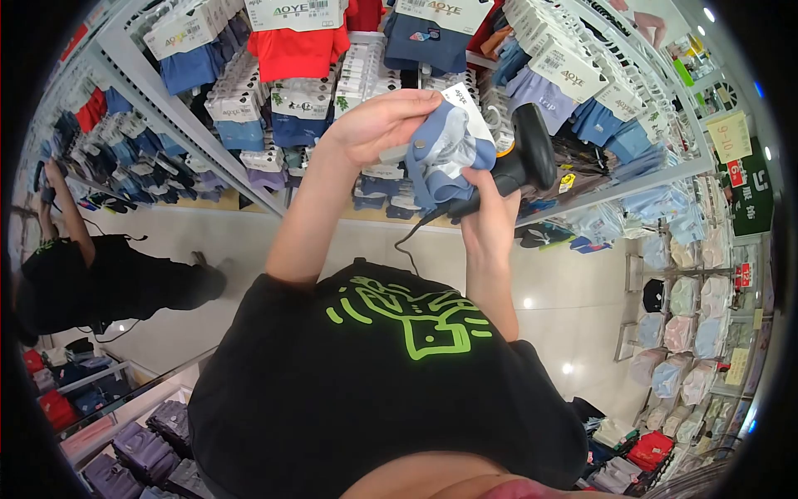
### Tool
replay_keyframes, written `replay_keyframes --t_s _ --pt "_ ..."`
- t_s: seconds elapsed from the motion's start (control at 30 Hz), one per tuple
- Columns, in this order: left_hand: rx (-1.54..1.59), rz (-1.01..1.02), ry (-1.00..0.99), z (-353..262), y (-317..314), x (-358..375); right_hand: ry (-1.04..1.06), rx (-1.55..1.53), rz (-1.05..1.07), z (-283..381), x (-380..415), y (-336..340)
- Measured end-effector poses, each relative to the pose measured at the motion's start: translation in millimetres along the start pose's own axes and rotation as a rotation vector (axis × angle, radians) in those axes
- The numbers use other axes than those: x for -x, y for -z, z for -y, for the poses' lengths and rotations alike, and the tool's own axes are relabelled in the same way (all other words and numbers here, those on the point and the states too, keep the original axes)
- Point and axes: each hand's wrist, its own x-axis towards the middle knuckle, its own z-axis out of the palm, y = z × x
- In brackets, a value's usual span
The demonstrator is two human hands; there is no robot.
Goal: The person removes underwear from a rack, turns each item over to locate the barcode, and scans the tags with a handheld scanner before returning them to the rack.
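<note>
head cam | one fisheye view | looks steeply down own torso | shelves (166, 108) close ahead

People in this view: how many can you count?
2. The camera wearer, in a black printed shirt, left hand gripping a blue garment, right hand a scanner; another person in black at far left, arm raised. Others may be hidden.

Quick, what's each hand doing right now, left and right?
Left hand: closed on the blue packaged garment.
Right hand: gripping the black barcode scanner.
</note>
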Motion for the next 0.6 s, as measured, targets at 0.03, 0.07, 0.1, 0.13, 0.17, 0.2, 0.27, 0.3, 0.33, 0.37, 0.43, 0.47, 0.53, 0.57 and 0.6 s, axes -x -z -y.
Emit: replay_keyframes --t_s 0.03,0.07,0.1,0.13,0.17,0.2,0.27,0.3,0.33,0.37,0.43,0.47,0.53,0.57,0.6 --pt "0.003 -0.001 -0.001 1.3 0.1 -1.3 0.004 -0.010 0.007 0.5 -0.4 0.1" --pt "0.010 0.003 0.004 2.3 1.2 -3.3 0.003 -0.008 0.007 0.2 -1.3 1.4" --pt "0.016 0.008 0.009 2.7 1.8 -4.8 -0.009 -0.011 0.010 -0.3 -2.5 3.5" --pt "0.017 0.008 0.009 2.6 1.7 -5.5 -0.020 -0.015 0.013 -0.5 -3.2 4.6" --pt "0.017 0.024 0.011 2.4 1.3 -6.0 -0.019 -0.014 0.013 0.0 -3.0 4.2" --pt "0.017 0.041 0.014 2.4 0.6 -6.2 -0.017 -0.019 0.011 1.0 -2.4 3.4" --pt "0.040 0.060 0.031 2.4 -0.3 -5.5 -0.012 -0.024 0.008 2.0 -1.6 3.4" --pt "0.062 0.078 0.048 2.5 -0.7 -5.3 -0.012 -0.027 0.003 2.3 -1.3 3.7" --pt "0.061 0.080 0.049 3.1 -1.4 -4.8 -0.012 -0.031 -0.003 2.4 -0.7 3.9" --pt "0.050 0.075 0.038 4.1 -2.3 -4.0 -0.011 -0.032 -0.005 3.1 0.1 3.7" --pt "0.037 0.072 0.031 5.8 -3.0 -2.8 0.007 -0.022 0.007 5.2 2.2 3.5" --pt "-0.036 0.088 0.021 5.8 -2.5 -2.2 0.010 -0.025 0.004 4.8 2.0 5.5" --pt "-0.113 0.110 0.013 2.4 0.5 2.7 0.004 -0.007 0.016 3.5 0.3 11.8" --pt "-0.236 0.131 0.017 -2.3 4.9 9.5 0.012 -0.011 0.013 3.8 0.5 14.0" --pt "-0.302 0.148 0.020 -5.2 3.4 14.5 0.032 0.023 0.008 4.6 1.1 16.1"
